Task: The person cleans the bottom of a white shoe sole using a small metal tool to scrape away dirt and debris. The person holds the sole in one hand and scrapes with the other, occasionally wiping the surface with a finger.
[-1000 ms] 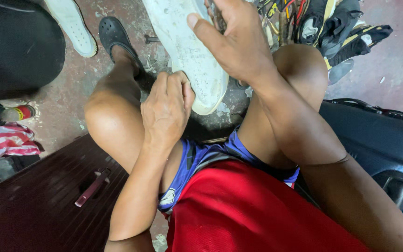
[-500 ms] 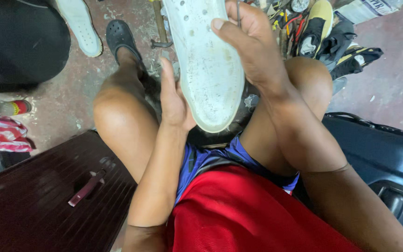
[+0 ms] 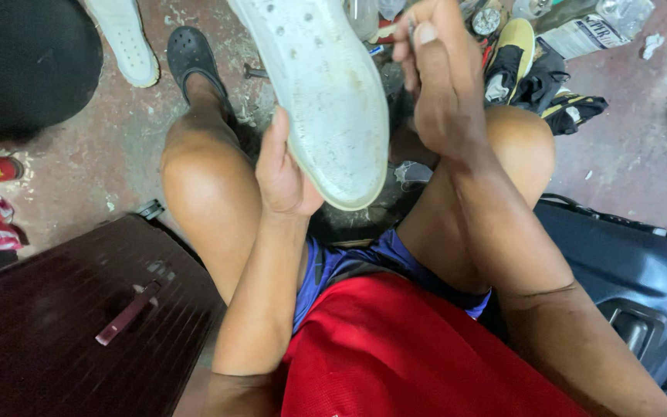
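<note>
One camera only, up on my head, tipped steeply down over my lap. It sits close: my knees [image 3: 210, 177] fill the middle, the floor [image 3: 627, 131] runs along the top edge, my red shirt [image 3: 418, 355] crowds the bottom.

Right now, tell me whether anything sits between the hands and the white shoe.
Nothing visible does. The left hand lies directly against the heel end of the white shoe, sole up toward the camera. The right hand is at the shoe's right edge, fingers pinched; whether they touch the shoe or a small tool cannot be told.
</note>
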